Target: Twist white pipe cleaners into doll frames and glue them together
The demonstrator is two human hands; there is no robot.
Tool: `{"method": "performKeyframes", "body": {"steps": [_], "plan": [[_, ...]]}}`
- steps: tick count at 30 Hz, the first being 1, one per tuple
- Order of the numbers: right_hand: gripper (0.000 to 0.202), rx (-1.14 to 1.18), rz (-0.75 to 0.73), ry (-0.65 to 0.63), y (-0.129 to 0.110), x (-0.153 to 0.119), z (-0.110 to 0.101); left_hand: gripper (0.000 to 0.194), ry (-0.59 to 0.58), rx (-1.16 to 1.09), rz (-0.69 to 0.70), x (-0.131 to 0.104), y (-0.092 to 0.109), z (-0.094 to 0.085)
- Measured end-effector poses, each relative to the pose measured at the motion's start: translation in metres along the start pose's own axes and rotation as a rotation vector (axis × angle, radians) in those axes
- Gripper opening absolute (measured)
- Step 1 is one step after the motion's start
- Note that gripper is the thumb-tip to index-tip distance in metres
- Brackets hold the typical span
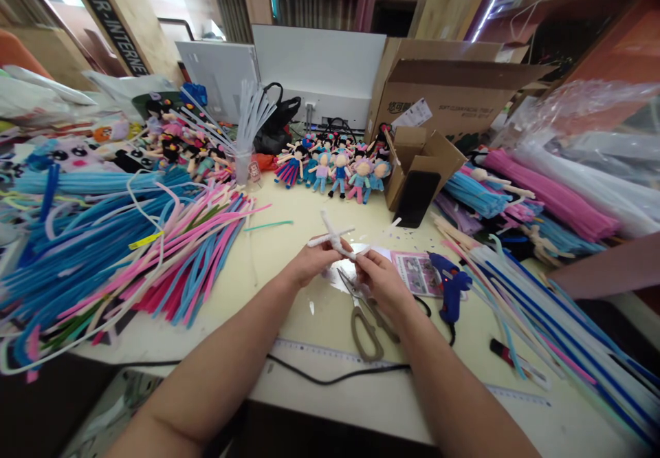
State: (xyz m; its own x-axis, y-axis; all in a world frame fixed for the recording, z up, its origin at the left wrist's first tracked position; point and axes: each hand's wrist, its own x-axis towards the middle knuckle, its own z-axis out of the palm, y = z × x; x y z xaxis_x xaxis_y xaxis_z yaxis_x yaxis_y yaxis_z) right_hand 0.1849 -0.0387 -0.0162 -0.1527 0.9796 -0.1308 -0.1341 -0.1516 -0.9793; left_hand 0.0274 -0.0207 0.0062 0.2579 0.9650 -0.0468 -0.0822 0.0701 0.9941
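White figure (334, 239) held over the table (289, 203) near the scissors (367, 337), the left hand (312, 263) closed on its body and the right hand (382, 279) pinching one limb, which could bend out of shape if tugged unevenly.

White figure (335, 240): fuzzy, matt, as I see it
Scissors (357, 298): metal blades, smooth plastic-looking handles
Glue gun (452, 293): I read smooth plastic
Large box (446, 97): matt cardboard
Pipe cleaners (103, 221), table's (283, 252) left edge: fuzzy
Clear wrap (608, 111): glossy, crinkled plastic
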Motion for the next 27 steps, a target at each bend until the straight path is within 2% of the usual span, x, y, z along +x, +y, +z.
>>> {"method": "performKeyframes", "body": {"steps": [3, 6, 10, 12, 15, 17, 23, 27], "plan": [[0.027, 0.081, -0.03, -0.015, 0.004, 0.001, 0.0, 0.017, 0.015, -0.015, -0.013, 0.0, -0.002, 0.001], [0.025, 0.004, -0.162, 0.071, 0.003, 0.002, -0.003, 0.024, 0.046, 0.003, -0.042, 0.002, -0.004, 0.001], [0.017, -0.32, -0.418, 0.245, -0.004, -0.001, -0.008, 0.031, 0.125, 0.136, -0.087, 0.003, -0.008, 0.002], [0.014, -0.52, -0.553, 0.295, -0.007, -0.005, -0.008, 0.037, 0.089, 0.116, -0.138, 0.002, -0.008, 0.003], [0.013, -0.765, -0.725, 0.278, -0.007, -0.01, -0.005, 0.041, 0.003, -0.051, -0.183, 0.001, -0.009, 0.008], [0.014, -0.856, -0.8, 0.233, -0.005, -0.011, -0.002, 0.042, 0.036, -0.136, -0.191, 0.0, -0.01, 0.011], [0.014, -0.893, -0.807, 0.161, -0.003, -0.01, 0.0, 0.035, 0.152, -0.176, -0.127, 0.0, -0.012, 0.013], [0.015, -0.841, -0.743, 0.153, -0.004, -0.011, 0.001, 0.03, 0.129, -0.137, -0.048, 0.001, -0.012, 0.01]]}}
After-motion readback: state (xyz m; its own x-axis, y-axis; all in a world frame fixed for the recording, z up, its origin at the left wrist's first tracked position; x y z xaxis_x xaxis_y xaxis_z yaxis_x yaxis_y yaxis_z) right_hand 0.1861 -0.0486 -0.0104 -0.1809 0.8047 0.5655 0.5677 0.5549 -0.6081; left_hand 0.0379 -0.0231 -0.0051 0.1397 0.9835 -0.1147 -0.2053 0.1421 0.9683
